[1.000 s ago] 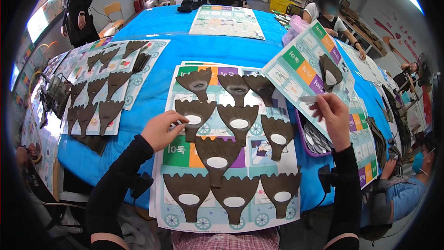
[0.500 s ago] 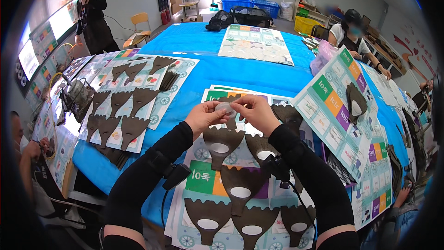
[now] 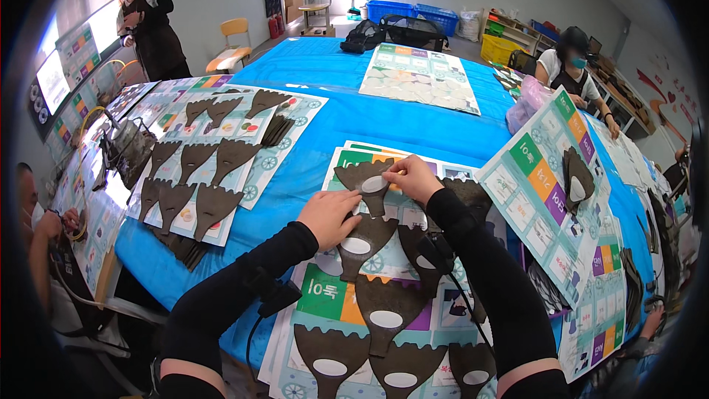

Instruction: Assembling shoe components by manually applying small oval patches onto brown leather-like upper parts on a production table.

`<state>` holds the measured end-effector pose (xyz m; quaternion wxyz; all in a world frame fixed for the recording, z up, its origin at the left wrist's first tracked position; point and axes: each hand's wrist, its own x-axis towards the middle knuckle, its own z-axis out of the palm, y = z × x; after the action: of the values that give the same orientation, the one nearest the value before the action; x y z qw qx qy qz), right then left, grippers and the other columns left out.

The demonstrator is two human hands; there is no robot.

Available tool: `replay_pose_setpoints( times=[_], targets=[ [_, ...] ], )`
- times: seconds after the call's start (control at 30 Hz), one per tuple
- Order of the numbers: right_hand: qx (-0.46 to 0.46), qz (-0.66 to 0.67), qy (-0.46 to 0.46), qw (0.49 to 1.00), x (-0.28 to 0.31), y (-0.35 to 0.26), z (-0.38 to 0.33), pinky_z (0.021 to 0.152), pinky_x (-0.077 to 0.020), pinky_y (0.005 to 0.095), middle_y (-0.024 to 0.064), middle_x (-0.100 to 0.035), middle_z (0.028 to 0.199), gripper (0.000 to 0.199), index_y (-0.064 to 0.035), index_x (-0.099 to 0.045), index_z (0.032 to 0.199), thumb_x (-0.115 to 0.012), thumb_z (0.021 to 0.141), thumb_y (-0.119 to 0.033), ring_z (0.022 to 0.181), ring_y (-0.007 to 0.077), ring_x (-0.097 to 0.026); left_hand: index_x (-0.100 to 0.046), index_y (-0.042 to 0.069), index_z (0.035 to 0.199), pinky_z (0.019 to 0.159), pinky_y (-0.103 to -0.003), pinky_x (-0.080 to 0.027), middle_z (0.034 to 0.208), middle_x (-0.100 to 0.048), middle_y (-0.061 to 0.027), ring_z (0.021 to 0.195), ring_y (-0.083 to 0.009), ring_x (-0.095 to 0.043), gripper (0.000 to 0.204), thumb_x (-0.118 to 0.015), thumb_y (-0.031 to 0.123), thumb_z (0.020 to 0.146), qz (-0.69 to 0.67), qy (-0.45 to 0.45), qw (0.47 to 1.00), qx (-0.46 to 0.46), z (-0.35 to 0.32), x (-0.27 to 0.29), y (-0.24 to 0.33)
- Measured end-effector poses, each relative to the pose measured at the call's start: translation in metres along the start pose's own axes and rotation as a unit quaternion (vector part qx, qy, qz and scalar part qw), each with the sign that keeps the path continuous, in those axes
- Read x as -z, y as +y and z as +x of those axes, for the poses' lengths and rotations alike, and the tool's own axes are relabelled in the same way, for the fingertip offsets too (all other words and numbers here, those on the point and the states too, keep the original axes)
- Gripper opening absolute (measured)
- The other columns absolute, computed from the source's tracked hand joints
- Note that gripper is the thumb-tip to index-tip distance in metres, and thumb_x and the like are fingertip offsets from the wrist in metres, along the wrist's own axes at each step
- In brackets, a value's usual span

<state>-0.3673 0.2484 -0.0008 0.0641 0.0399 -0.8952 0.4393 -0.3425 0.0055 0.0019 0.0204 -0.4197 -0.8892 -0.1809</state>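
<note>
A white oval sticker (image 3: 374, 185) lies against the topmost dark brown fan-shaped piece (image 3: 360, 170), which has a scalloped edge. My right hand (image 3: 415, 179) pinches the oval's right edge, thumb and fingertips together. Just to the left, my left hand (image 3: 330, 218) rests with fingers stretched out over the piece's narrow end, its fingertips near the oval. Below it is another dark piece (image 3: 360, 262) bearing its own white oval. Several more such pieces with ovals, among them a central one (image 3: 384, 295), lie on printed sheets (image 3: 325, 292) in front of me.
More dark pieces without ovals (image 3: 235, 159) lie on sheets at left. A tilted printed board (image 3: 528, 199) stands at right, with a piece on it. A blue cover (image 3: 310, 140) spans the table. One person (image 3: 148, 29) stands back left; another (image 3: 572, 70) works at right.
The white oval, held up between both hands before, is now down on the topmost dark piece. My left hand has let go of it and moved down and left. The view has shifted slightly.
</note>
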Motion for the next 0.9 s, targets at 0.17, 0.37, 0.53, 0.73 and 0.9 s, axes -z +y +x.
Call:
replay_pose_setpoints(
  times=[0.17, 0.37, 0.53, 0.73, 0.9],
  targets=[
    [-0.047, -0.017, -0.001, 0.999, -0.013, 0.008, 0.011, 0.065, -0.0533, 0.0357, 0.0111, -0.068, 0.065, 0.022, -0.0042, -0.074, 0.072, -0.071, 0.076, -0.025, 0.064, 0.0221, -0.067, -0.04, 0.0, 0.137, 0.112, -0.042, -0.028, 0.145, -0.039, -0.0168, 0.131, -0.0315, -0.041, 0.058, -0.049, 0.037, 0.094, 0.017, -0.027, 0.999, -0.013, -0.002, -0.008, -0.026],
    [-0.054, -0.086, 0.018, 0.995, -0.022, 0.022, 0.012, 0.07, -0.053, 0.0413, 0.0122, -0.068, 0.066, 0.025, -0.0087, -0.075, 0.069, -0.072, 0.074, -0.033, 0.067, 0.0295, -0.067, -0.04, -0.002, 0.137, 0.112, -0.043, -0.028, 0.146, -0.038, -0.0177, 0.13, -0.0338, -0.041, 0.061, -0.055, 0.035, 0.091, -0.024, -0.046, 0.999, -0.015, 0.001, -0.002, -0.023],
    [-0.058, -0.099, 0.014, 0.993, -0.026, 0.021, 0.013, 0.078, -0.0503, 0.0467, 0.0149, -0.068, 0.072, 0.024, -0.0114, -0.076, 0.072, -0.073, 0.073, -0.035, 0.081, 0.0347, -0.064, -0.041, -0.003, 0.136, 0.112, -0.043, -0.029, 0.145, -0.038, -0.0179, 0.13, -0.0337, -0.041, 0.061, -0.057, 0.035, 0.09, -0.03, -0.029, 0.999, -0.029, -0.001, -0.003, -0.026],
    [-0.068, -0.12, 0.021, 0.99, -0.03, 0.022, 0.013, 0.083, -0.0465, 0.0502, 0.0158, -0.065, 0.088, 0.024, -0.0128, -0.076, 0.07, -0.073, 0.074, -0.037, 0.097, 0.0386, -0.056, -0.041, -0.002, 0.136, 0.11, -0.043, -0.031, 0.144, -0.04, -0.0177, 0.128, -0.0333, -0.043, 0.061, -0.057, 0.035, 0.09, -0.051, -0.016, 0.998, -0.027, -0.002, -0.004, -0.028],
    [-0.07, -0.129, 0.015, 0.989, -0.027, 0.021, 0.01, 0.083, -0.0462, 0.0497, 0.0166, -0.062, 0.092, 0.023, -0.0145, -0.075, 0.067, -0.073, 0.074, -0.036, 0.097, 0.0376, -0.055, -0.045, 0.005, 0.136, 0.101, -0.041, -0.037, 0.133, -0.048, -0.0178, 0.12, -0.0307, -0.048, 0.058, -0.056, 0.04, 0.091, 0.022, -0.015, 0.999, -0.019, 0.009, 0.004, -0.008]
  ],
)
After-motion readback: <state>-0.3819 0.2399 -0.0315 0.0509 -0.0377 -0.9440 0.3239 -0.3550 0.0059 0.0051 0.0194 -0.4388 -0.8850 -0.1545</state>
